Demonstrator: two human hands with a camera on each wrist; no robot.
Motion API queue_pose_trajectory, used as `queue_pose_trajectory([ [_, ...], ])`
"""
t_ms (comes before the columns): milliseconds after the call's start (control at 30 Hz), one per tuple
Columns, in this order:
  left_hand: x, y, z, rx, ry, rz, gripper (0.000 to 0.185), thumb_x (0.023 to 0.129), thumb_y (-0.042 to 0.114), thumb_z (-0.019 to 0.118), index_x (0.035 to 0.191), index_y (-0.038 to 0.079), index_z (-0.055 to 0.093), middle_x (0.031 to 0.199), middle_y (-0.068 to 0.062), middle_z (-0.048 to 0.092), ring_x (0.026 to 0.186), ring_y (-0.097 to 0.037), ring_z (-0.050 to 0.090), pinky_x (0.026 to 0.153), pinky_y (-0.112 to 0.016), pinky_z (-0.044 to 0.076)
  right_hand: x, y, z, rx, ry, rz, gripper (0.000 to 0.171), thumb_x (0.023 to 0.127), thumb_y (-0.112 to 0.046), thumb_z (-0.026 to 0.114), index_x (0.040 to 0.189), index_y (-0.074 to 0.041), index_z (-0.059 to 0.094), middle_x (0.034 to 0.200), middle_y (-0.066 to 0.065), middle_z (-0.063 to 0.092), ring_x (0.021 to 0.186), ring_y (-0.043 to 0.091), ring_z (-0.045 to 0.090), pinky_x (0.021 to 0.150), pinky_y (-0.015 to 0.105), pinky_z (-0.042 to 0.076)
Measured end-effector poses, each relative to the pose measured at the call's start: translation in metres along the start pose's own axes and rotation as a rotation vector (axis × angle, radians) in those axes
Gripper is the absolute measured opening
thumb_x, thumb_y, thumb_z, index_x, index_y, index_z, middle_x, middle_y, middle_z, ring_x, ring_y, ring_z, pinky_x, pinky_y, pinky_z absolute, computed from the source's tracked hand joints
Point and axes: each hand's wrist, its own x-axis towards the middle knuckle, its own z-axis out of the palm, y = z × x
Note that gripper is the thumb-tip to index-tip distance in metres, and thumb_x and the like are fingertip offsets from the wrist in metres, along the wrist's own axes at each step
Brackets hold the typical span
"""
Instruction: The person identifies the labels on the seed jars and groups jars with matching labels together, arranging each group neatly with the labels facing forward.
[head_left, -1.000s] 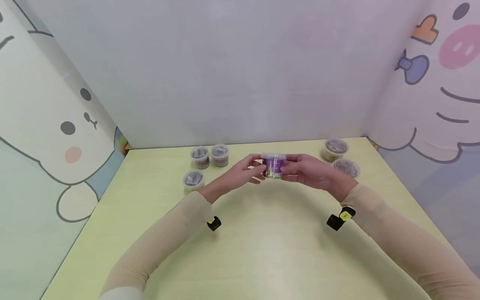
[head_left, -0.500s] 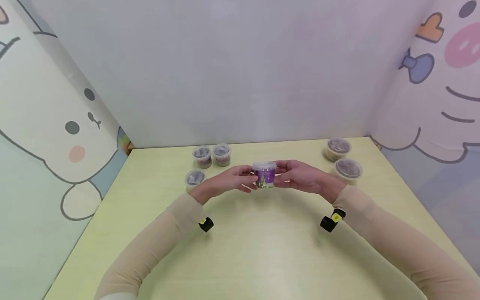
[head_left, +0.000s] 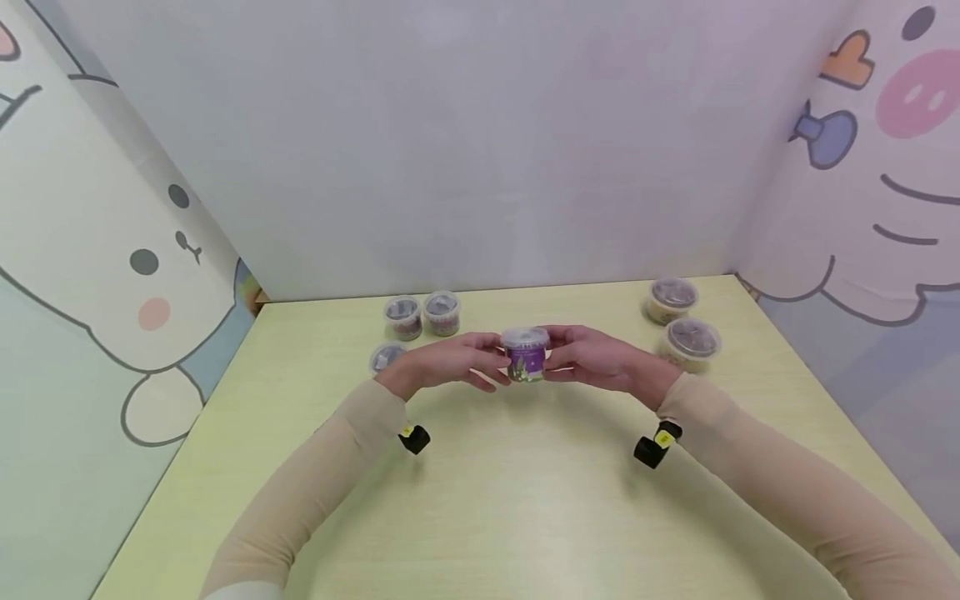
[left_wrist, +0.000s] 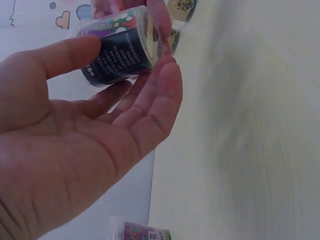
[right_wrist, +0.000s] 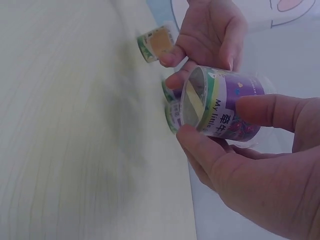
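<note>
Above the table [head_left: 525,500], both hands still grip the purple cup [head_left: 525,356], now lower and nearer.

The bench [head_left: 525,517] is a pale yellow-green top with a faint wood grain, set against the walls at its far and side edges. Five small lidded tubs stand on it — three in a cluster at the far left [head_left: 405,317], one of them partly hidden behind a wrist, and two close together at the far right [head_left: 678,321], well apart from the first group.
</note>
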Motion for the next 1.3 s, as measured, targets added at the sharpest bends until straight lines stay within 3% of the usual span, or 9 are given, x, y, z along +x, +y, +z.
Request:
queue_pose_trajectory([
  [300,0.002,0.003,0.004,-0.092,0.024,-0.008,0.048,0.103,0.017,0.057,0.146,0.002,0.041,0.132,-0.018,0.056,0.124,-0.034,0.055,0.099,-0.049,0.052,0.002,0.001,0.002,0.002,0.015,-0.019,0.067,0.096,0.009,0.05,0.157,0.001,0.023,0.149,0.021,0.039,0.12,0.023,0.056,0.11,0.044,0.043],
  [467,0.005,0.005,0.007,-0.065,0.062,0.031,0.049,0.103,0.013,0.056,0.148,-0.002,0.041,0.139,-0.015,0.053,0.127,-0.028,0.056,0.109,-0.045,0.045,0.003,0.002,0.001,0.019,0.016,-0.029,0.068,0.098,0.006,0.05,0.159,0.0,0.019,0.151,0.021,0.034,0.125,0.026,0.053,0.113,0.046,0.039],
  [633,0.007,0.006,0.008,-0.052,0.091,0.045,0.052,0.102,0.01,0.054,0.15,-0.004,0.038,0.143,-0.017,0.051,0.128,-0.028,0.055,0.109,-0.041,0.045,0.004,0.003,0.002,0.037,0.043,-0.025,0.07,0.098,0.007,0.049,0.16,-0.001,0.018,0.153,0.022,0.032,0.124,0.025,0.052,0.113,0.047,0.038],
  [1300,0.011,0.003,0.009,-0.074,0.092,0.051,0.055,0.1,0.008,0.055,0.15,-0.005,0.036,0.143,-0.019,0.05,0.128,-0.03,0.055,0.109,-0.044,0.044,0.003,0.002,0.001,0.004,0.041,-0.028,0.068,0.099,0.003,0.054,0.158,0.001,0.022,0.154,0.023,0.034,0.127,0.028,0.052,0.113,0.051,0.037],
])
